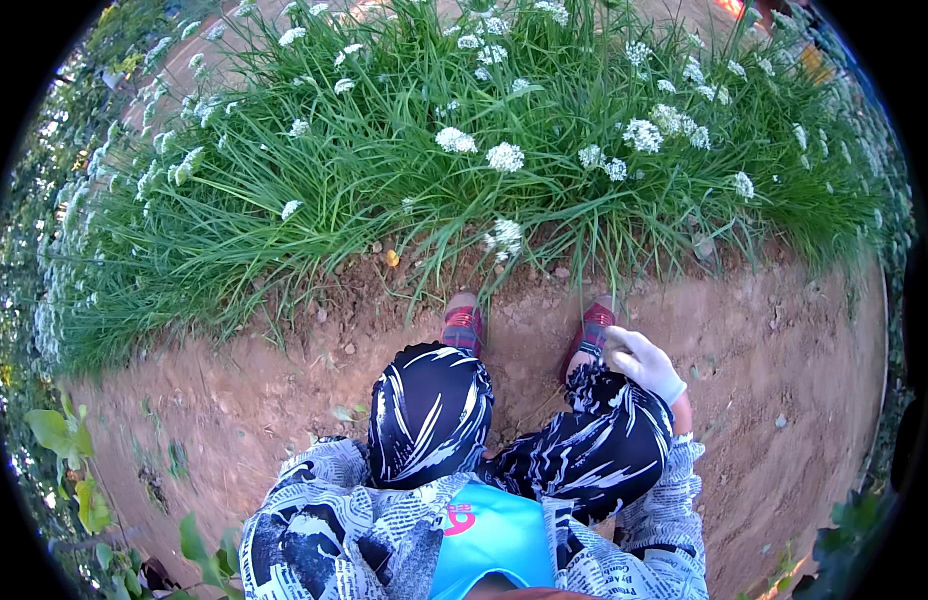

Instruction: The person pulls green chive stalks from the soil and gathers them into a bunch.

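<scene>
My right hand (644, 364), in a white glove, hangs beside my right knee and lower leg, just above my right shoe (595, 324). Its fingers are bent and blurred, so whether they hold anything cannot be made out. My left hand is out of view; the left sleeve (325, 465) runs down behind my left knee (430, 420). In front of both shoes grows a dense row of garlic chives (404, 165), with long green blades and white flower heads (505, 157). Some blades droop over the soil towards my left shoe (462, 322).
Bare brown soil (764, 375) lies around my feet, with small clods along the row's edge. A yellow leaf (392, 258) rests near the chive bases. Broad-leaved plants (63, 435) stand at the left rim, and dark leaves (846, 532) at the lower right.
</scene>
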A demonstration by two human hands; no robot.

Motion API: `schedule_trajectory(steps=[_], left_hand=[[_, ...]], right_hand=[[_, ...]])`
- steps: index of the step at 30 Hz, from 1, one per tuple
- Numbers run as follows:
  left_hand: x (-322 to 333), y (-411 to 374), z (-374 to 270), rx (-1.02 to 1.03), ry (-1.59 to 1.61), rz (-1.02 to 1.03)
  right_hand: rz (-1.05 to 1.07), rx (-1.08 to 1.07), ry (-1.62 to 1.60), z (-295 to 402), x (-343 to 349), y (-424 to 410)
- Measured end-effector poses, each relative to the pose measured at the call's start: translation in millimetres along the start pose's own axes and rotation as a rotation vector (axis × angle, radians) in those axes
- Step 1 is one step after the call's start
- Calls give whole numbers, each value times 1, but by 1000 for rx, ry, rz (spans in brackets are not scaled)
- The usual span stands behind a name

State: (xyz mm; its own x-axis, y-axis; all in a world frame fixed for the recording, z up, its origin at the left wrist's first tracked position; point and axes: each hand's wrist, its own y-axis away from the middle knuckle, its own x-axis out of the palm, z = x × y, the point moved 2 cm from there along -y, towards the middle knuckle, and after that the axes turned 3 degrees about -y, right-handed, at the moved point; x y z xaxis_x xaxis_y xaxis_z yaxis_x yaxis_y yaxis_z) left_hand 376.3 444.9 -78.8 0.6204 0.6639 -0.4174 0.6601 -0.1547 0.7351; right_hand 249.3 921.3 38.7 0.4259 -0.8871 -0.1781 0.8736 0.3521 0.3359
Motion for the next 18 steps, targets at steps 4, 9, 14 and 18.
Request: schedule_trajectory(steps=[4, 9, 14, 18], left_hand=[[-10, 11, -10, 13, -73, 6], [-31, 28, -11, 20, -202, 17], [-66, 11, -24, 90, -387, 49], [-101, -22, -33, 128, -618, 60]], right_hand=[[18, -25, 62, 5, 8, -12], [20, -27, -28, -1, 12, -8], [13, 15, -24, 3, 2, -2], [105, 34, 79, 5, 3, -9]])
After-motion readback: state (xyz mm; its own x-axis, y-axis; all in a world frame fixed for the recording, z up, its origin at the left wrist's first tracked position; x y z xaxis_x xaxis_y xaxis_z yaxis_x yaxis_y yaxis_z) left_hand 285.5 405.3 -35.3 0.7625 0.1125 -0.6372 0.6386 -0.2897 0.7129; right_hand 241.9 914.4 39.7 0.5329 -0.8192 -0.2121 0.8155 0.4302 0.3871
